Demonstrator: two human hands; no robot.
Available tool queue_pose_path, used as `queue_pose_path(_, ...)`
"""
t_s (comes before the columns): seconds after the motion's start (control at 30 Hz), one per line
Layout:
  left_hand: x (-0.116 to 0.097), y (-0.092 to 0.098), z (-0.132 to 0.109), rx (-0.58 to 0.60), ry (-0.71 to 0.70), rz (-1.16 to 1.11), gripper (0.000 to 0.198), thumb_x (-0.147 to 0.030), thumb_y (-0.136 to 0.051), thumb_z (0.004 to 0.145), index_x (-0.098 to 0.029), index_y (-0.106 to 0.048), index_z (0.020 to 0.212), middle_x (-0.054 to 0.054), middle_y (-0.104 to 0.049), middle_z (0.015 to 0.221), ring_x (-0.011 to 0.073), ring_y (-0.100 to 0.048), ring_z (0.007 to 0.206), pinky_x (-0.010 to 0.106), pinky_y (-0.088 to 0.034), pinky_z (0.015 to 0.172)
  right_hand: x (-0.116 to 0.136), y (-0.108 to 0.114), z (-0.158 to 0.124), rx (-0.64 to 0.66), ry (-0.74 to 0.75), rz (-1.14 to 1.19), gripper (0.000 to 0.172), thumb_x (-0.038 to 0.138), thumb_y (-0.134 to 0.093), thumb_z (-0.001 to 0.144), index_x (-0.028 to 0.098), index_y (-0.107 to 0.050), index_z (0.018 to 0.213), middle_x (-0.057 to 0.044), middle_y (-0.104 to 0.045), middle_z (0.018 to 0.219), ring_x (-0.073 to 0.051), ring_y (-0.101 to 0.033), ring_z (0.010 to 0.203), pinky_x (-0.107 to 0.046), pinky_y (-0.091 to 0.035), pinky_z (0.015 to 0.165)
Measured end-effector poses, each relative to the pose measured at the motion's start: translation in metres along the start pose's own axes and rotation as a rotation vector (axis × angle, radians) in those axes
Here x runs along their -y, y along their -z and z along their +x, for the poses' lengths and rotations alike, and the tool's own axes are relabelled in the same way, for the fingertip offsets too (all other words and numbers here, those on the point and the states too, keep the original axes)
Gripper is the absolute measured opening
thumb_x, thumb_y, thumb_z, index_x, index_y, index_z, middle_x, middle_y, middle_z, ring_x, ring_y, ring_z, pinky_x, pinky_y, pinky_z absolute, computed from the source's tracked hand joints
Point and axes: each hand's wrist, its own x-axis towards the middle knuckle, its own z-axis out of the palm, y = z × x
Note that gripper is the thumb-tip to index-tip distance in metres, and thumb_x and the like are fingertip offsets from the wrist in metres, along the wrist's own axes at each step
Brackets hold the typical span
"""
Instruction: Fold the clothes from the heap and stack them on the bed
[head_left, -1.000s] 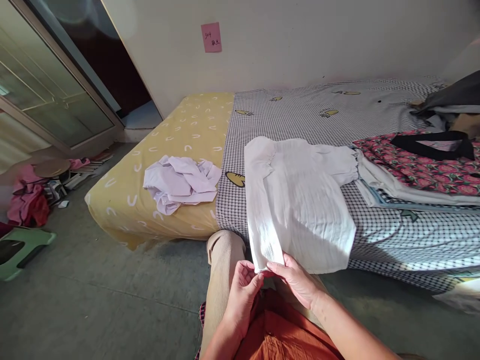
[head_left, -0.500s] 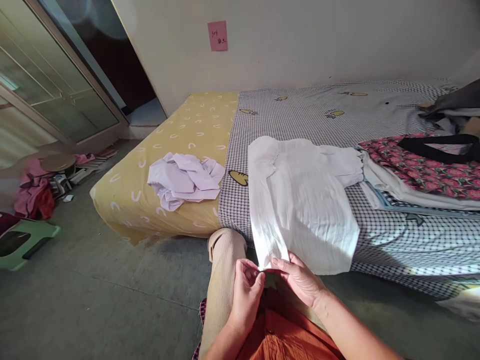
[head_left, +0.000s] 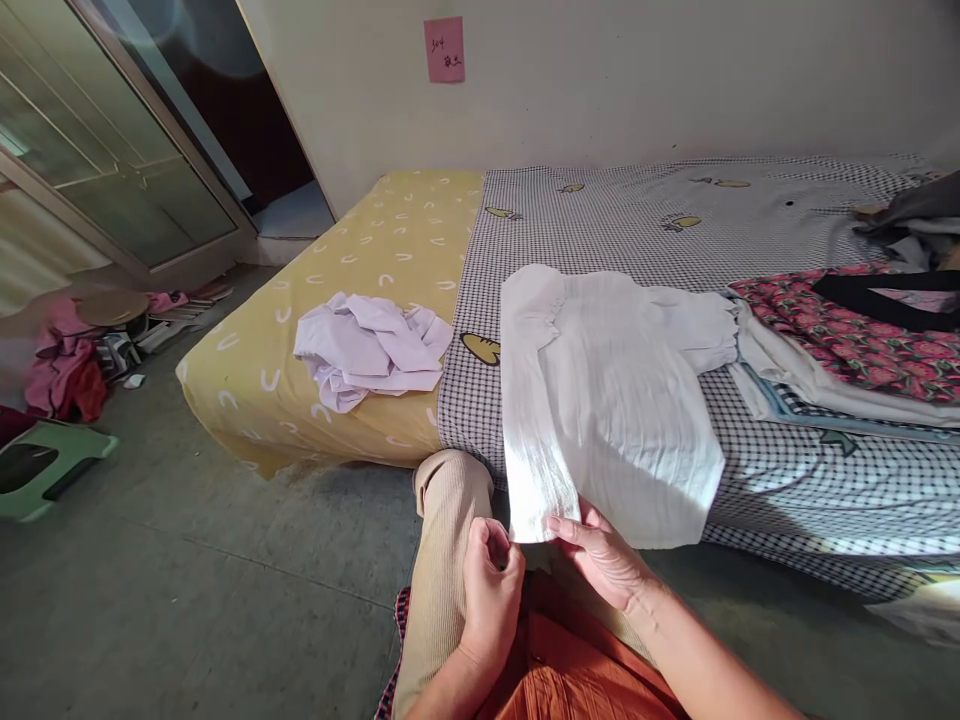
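Observation:
A white blouse (head_left: 622, 400) with gathered short sleeves lies on the checked bedding, its left side folded inward and its lower hem hanging over the bed's front edge. My right hand (head_left: 604, 560) pinches the bottom of the folded strip between thumb and fingers. My left hand (head_left: 493, 580) is curled, fingertips together, at the strip's lower left corner; it appears to grip the edge there. On the yellow bedding to the left lies a crumpled pale lilac garment (head_left: 371, 350).
Folded clothes with a red floral garment (head_left: 885, 335) on top lie at the right. A green stool (head_left: 71, 460) stands on the floor at far left, near pink and red cloth (head_left: 64, 360). A pink note (head_left: 445, 50) is on the wall.
The lower end of the folded strip is now spread flatter and wider. My left hand has shifted slightly left, away from my right hand. The view has tilted a little.

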Motion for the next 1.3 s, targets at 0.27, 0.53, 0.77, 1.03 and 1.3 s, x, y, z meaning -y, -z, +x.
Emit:
queue_pose_path(0.27,-0.013,0.009,0.006,0.074,0.135,-0.310,0.048,-0.040,-0.080,0.078,-0.029,-0.060,0.120,0.008,-0.045,0.158,0.0315,-0.043,0.146,0.044,-0.039,0.119,-0.005,0.002,0.001,-0.009,-0.035,0.038,0.046,0.041,-0.090,0.065,0.026,-0.075,0.106,-0.006,-0.081,0.106,-0.030,-0.071,0.107,-0.045,-0.052,0.099)
queue_pose_path(0.53,-0.015,-0.009,0.036,0.357,0.357,-0.382,0.049,-0.058,-0.079,0.078,-0.020,-0.073,0.108,0.008,-0.074,0.104,0.0210,-0.065,0.095,0.031,-0.051,0.083,-0.005,-0.008,0.002,-0.008,0.036,-0.085,0.046,0.045,-0.088,0.065,0.024,-0.076,0.105,-0.006,-0.079,0.110,-0.030,-0.068,0.108,-0.045,-0.047,0.106)
queue_pose_path(0.77,-0.002,-0.011,0.032,0.329,0.444,-0.407,0.058,-0.060,-0.090,0.061,-0.016,-0.070,0.094,-0.001,-0.061,0.071,0.0106,-0.048,0.060,0.023,-0.036,0.052,-0.024,-0.009,-0.006,-0.063,0.063,-0.287,0.055,0.050,-0.085,0.072,0.024,-0.072,0.118,-0.006,-0.078,0.105,-0.026,-0.070,0.090,-0.043,-0.053,0.091)
queue_pose_path(1.03,-0.011,-0.011,0.029,0.355,0.497,-0.516,0.050,-0.056,-0.090,0.064,-0.016,-0.065,0.082,-0.003,-0.054,0.063,0.0087,-0.041,0.056,0.022,-0.032,0.051,-0.017,-0.013,-0.016,-0.056,0.031,-0.298,0.063,0.082,-0.065,0.080,0.021,-0.076,0.090,-0.005,-0.075,0.079,-0.024,-0.070,0.070,-0.042,-0.051,0.086)
queue_pose_path(1.3,-0.021,-0.014,0.023,0.431,0.417,-0.605,0.048,-0.063,-0.074,0.081,-0.016,-0.066,0.079,-0.002,-0.057,0.054,0.0111,-0.044,0.050,0.026,-0.035,0.053,-0.026,-0.010,-0.012,-0.031,0.123,-0.256,0.058,0.077,-0.060,0.087,0.020,-0.068,0.077,-0.004,-0.071,0.070,-0.021,-0.064,0.066,-0.039,-0.050,0.079)
